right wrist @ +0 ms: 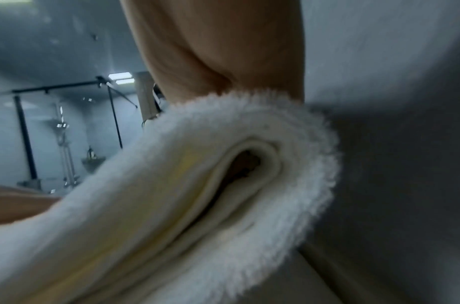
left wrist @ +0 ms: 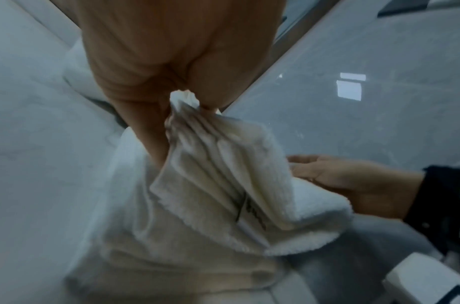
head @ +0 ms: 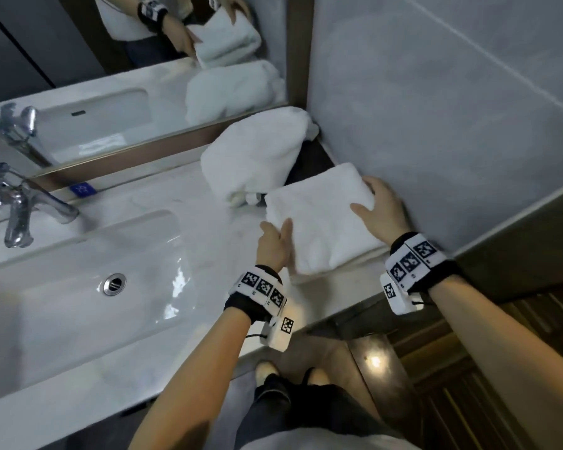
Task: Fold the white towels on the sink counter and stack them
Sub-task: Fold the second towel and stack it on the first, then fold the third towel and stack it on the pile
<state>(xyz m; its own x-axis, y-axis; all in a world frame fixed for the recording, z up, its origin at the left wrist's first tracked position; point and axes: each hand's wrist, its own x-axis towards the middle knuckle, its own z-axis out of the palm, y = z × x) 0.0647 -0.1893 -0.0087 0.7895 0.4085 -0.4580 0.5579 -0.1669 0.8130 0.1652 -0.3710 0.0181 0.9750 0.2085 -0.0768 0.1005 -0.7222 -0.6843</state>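
Observation:
A folded white towel (head: 319,222) is held between both hands over the right end of the sink counter (head: 208,216), by the side wall. My left hand (head: 275,230) pinches its near-left edge; in the left wrist view the left hand (left wrist: 182,90) has bunched cloth between thumb and fingers, and the towel (left wrist: 223,185) hangs open in layers. My right hand (head: 366,196) grips the right edge, thumb on top and fingers round the far corner. In the right wrist view the towel (right wrist: 223,195) curls below the right hand (right wrist: 223,61). A crumpled white towel pile (head: 257,154) lies behind.
The sink basin (head: 95,280) with its drain (head: 114,283) takes up the left of the counter, with a chrome faucet (head: 20,206) at its back. A mirror (head: 127,60) runs along the rear. The grey wall (head: 436,125) closes off the right side.

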